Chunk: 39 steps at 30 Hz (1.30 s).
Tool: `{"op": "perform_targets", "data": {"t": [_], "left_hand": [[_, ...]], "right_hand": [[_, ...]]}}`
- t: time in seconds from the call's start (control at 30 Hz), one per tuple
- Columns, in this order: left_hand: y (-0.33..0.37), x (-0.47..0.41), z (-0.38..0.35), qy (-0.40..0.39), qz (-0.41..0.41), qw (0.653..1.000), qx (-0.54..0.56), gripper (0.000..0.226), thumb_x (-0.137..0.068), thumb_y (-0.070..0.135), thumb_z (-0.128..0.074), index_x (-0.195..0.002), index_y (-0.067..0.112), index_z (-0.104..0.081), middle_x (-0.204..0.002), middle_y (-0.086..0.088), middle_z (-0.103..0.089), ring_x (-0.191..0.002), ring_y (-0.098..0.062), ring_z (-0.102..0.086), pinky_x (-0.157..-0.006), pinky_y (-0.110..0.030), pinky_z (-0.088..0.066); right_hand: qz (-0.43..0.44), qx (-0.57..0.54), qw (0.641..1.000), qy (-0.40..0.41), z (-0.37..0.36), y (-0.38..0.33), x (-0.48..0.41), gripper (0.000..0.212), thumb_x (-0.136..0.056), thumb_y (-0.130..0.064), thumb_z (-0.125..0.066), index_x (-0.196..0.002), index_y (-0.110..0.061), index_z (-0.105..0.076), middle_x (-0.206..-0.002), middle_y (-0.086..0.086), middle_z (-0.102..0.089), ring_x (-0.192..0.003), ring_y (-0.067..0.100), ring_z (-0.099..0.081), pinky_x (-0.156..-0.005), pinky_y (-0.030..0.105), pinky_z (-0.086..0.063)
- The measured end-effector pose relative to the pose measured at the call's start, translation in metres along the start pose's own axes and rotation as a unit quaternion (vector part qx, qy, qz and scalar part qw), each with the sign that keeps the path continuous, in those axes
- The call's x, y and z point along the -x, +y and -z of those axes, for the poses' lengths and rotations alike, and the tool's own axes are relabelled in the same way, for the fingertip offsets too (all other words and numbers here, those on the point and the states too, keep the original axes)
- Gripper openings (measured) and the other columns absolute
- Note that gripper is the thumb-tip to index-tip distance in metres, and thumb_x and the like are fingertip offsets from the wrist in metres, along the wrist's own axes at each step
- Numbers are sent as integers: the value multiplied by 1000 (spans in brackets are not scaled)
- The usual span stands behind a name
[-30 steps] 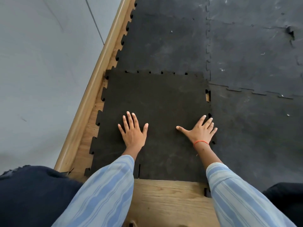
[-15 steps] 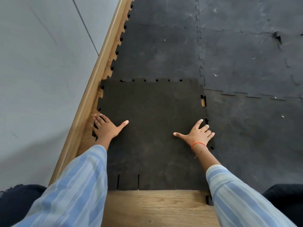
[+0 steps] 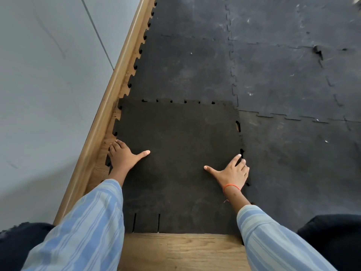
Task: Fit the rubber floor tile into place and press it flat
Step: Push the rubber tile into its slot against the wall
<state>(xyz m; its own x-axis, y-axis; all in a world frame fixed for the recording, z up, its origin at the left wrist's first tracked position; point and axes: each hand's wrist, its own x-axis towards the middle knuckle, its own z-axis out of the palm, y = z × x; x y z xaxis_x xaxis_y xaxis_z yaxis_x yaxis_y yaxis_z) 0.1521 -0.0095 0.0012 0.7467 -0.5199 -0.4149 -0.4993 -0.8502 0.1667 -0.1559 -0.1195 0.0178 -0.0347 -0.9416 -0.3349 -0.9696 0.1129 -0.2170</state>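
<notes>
The tile (image 3: 177, 159) lies on the wood floor (image 3: 181, 251) beside the skirting (image 3: 109, 106), its far and right edges meeting the laid mats (image 3: 283, 75). The left hand (image 3: 123, 157) rests open on its left edge, fingers over the rim. The right hand (image 3: 231, 173) lies flat, spread, at the right edge.

- Bare wood floor (image 3: 181, 251) at 6 o'clock.
- On it, loose rubber tile (image 3: 175, 163) at centre.
- Laid interlocked tiles (image 3: 273, 75) from 12 to 3 o'clock.

Rubber tile (image 3: 175, 153) lies between baseboard (image 3: 109, 106) and mats (image 3: 293, 153).
</notes>
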Motion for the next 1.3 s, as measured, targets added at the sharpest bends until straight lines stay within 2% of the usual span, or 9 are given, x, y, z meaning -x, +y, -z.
{"op": "perform_targets", "data": {"t": [0.37, 0.73, 1.3], "left_hand": [[-2, -1, -1, -6, -17, 1000, 7, 129, -66, 78, -60, -151, 0, -2, -160, -20, -4, -147, -34, -2, -118, -45, -7], [-9, -6, 2, -18, -27, 999, 14, 130, -66, 78, -61, -151, 0, -1, -160, -20, -2, -148, -34, -1, -119, -45, -8], [-7, -11, 4, -26, -11, 999, 16, 131, -64, 77, -64, -151, 2, 1, -160, -19, -1, -147, -35, -1, -118, -47, -10]], "right_hand": [[-21, -37, 999, 30, -15, 10, 38, 134, -57, -81, -63, -149, 2, -11, -152, 24, -21, -143, 36, -16, -120, 43, -5], [-63, -129, 987, -68, 5, -3, 32, 138, -48, -90, -55, -152, -9, -13, -156, 28, -6, -144, 40, -1, -120, 44, -3], [-33, -151, 981, -119, 19, -4, 26, 134, -43, -92, -57, -150, -19, -24, -156, 27, -2, -144, 40, 5, -119, 45, -15]]}}
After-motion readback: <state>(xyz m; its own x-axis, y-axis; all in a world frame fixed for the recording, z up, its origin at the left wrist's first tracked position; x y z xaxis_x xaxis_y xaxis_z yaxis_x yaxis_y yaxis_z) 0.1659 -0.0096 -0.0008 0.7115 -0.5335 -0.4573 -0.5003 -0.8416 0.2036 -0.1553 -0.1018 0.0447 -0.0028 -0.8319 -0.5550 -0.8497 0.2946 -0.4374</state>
